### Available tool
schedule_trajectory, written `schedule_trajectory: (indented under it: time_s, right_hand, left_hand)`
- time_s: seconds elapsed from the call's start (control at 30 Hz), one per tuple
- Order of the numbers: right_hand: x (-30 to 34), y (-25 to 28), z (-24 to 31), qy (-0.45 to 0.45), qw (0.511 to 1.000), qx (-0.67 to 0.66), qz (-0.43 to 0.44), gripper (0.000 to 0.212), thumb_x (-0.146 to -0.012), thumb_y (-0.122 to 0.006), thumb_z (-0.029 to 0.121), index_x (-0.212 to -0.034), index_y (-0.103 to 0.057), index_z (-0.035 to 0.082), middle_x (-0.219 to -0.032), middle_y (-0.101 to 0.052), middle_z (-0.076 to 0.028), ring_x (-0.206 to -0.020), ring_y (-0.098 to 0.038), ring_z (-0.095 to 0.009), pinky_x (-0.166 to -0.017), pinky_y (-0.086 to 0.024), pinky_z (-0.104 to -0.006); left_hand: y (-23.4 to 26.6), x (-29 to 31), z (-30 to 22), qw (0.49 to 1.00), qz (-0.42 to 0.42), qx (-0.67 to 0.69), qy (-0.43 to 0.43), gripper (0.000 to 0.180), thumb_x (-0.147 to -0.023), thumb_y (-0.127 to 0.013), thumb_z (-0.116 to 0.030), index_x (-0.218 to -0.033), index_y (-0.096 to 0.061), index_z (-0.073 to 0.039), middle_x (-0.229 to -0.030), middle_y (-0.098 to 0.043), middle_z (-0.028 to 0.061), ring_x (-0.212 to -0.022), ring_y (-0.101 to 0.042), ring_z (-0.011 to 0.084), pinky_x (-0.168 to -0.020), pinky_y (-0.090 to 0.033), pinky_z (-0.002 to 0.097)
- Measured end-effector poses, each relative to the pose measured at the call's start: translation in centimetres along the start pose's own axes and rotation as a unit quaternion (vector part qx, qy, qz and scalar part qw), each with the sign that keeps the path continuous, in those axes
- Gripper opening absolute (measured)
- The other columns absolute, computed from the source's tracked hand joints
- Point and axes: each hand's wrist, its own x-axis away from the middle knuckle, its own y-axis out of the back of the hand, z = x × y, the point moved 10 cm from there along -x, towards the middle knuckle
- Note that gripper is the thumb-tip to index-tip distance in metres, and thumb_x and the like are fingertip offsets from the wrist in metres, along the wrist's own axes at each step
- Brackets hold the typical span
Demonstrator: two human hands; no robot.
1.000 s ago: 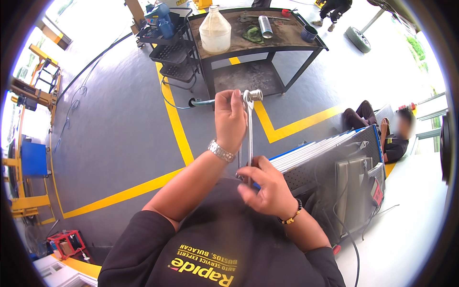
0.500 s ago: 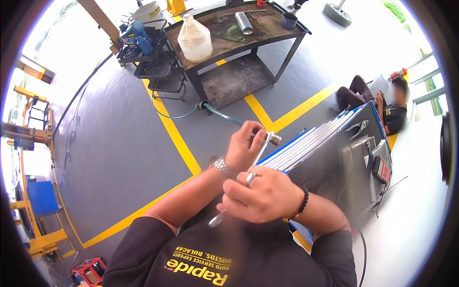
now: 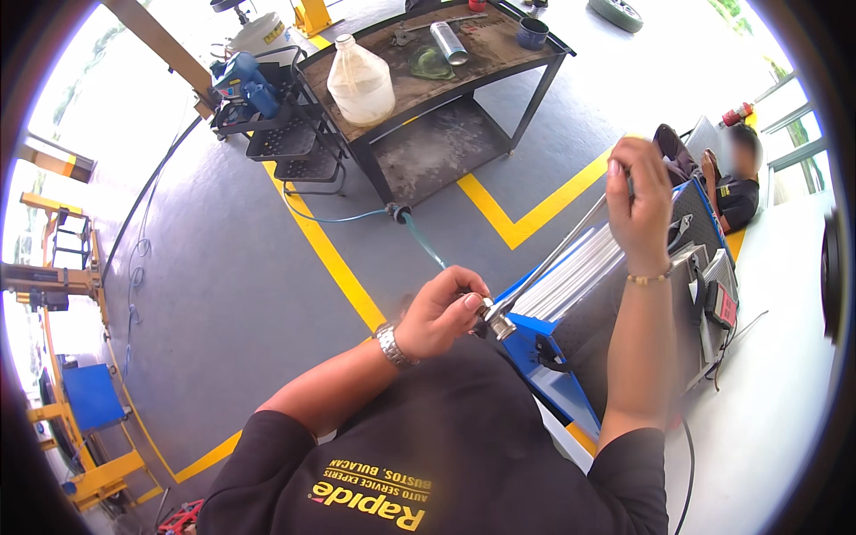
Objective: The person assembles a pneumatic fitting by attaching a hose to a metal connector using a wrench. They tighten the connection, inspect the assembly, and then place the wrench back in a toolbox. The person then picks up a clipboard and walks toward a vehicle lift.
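In front of my chest, my left hand (image 3: 441, 314) is closed in a pinch on a metal fitting (image 3: 503, 328) that sticks out past its fingertips. A clear bluish hose (image 3: 423, 241) runs up to this hand; whether it joins the fitting is hidden by my fingers. My right hand (image 3: 638, 201) is raised to the upper right, its fingers wrapped round the far end of a long silver wrench (image 3: 557, 252). The wrench slants down to the left, and its other end lies against the fitting.
A dark work cart (image 3: 437, 165) ahead carries a white plastic jug (image 3: 360, 85), a spray can (image 3: 448, 43) and a cup (image 3: 532, 34). A tiered black trolley (image 3: 283, 143) stands beside it. To my right is a blue-edged case (image 3: 571, 276) with silver rods; a person (image 3: 736, 192) sits beyond.
My right hand has swung up and right, holding the wrench by its far end. My left hand has come slightly lower, and the fitting now sits nearer my chest.
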Motion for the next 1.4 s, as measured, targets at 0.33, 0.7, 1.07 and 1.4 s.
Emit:
schedule_trajectory:
  time_s: [0.33,0.7,1.07,1.4]
  right_hand:
    - [16.6,-11.0,4.1,-0.224,0.953,-0.102,0.175,0.055,-0.087,-0.069,0.013,-0.136,-0.046,0.003,-0.098,-0.063,-0.018,-0.08,-0.065,-0.033,-0.071,-0.053,-0.0391]
    - [12.0,-10.0,17.9,0.073,0.923,-0.13,0.354,0.027,-0.085,-0.057,0.013,-0.111,-0.061,0.008,-0.082,-0.056,-0.003,-0.061,-0.061,-0.018,-0.057,-0.049,-0.0303]
    - [0.4,-1.8,17.0,0.114,0.982,-0.124,0.083,0.039,-0.085,-0.071,0.045,-0.091,-0.057,0.009,-0.079,-0.059,-0.006,-0.067,-0.06,-0.021,-0.066,-0.047,-0.0297]
    - [-2.0,3.6,5.6,-0.008,0.965,-0.21,-0.157,0.01,-0.087,-0.064,0.008,-0.09,-0.06,0.0,-0.076,-0.061,-0.004,-0.054,-0.048,-0.005,-0.048,-0.036,-0.0198]
  left_hand:
    - [7.5,-4.0,-6.8,0.942,-0.312,0.069,-0.098,0.022,-0.104,-0.045,-0.033,-0.103,-0.048,-0.011,-0.067,-0.055,0.0054,-0.039,-0.039,0.0088,-0.034,-0.03,0.0237]
    - [12.8,-8.8,0.1,0.924,-0.379,0.019,-0.038,0.024,-0.102,-0.051,-0.034,-0.101,-0.047,-0.011,-0.069,-0.054,0.0011,-0.043,-0.046,0.0083,-0.034,-0.036,0.0233]
    - [4.7,-7.9,4.7,0.973,-0.212,-0.083,0.031,0.022,-0.101,-0.056,-0.025,-0.101,-0.052,-0.004,-0.072,-0.053,-0.0025,-0.057,-0.045,0.0028,-0.05,-0.038,0.0211]
    - [0.8,-6.2,5.3,0.99,-0.077,-0.113,0.043,0.019,-0.104,-0.049,-0.021,-0.113,-0.051,-0.004,-0.084,-0.051,-0.0015,-0.067,-0.045,0.0037,-0.057,-0.039,0.0198]
